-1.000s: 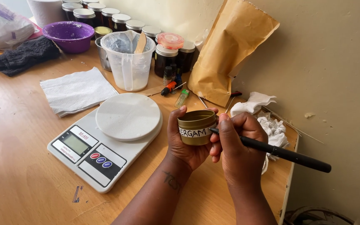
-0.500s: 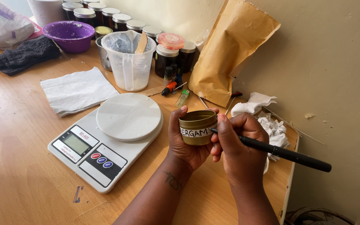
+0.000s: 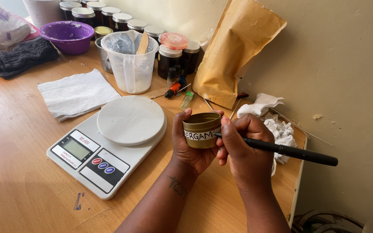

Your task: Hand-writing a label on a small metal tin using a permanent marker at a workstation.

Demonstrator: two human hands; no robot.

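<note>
The left hand (image 3: 191,144) cups a small round gold tin (image 3: 202,129) from beneath, fingers and thumb wrapped around its wall, holding it above the wooden table (image 3: 14,172) just right of the white kitchen scale (image 3: 109,142). A white rectangular label (image 3: 201,135) with black hand lettering runs across the tin's side. The right hand (image 3: 244,146) pinches a black pen (image 3: 281,149) in a writing grip, its tip touching the label's right end.

Behind the hands, a tall tan paper pouch (image 3: 234,56) leans against the wall. Left of it stand dark jars with silver lids (image 3: 169,58), one topped by a pink lid (image 3: 174,40), and a clear plastic measuring jug (image 3: 130,60) with a wooden stick in it. A purple bowl (image 3: 67,36), a folded white napkin (image 3: 76,92) and crumpled white tissue (image 3: 273,118) lie nearby.
</note>
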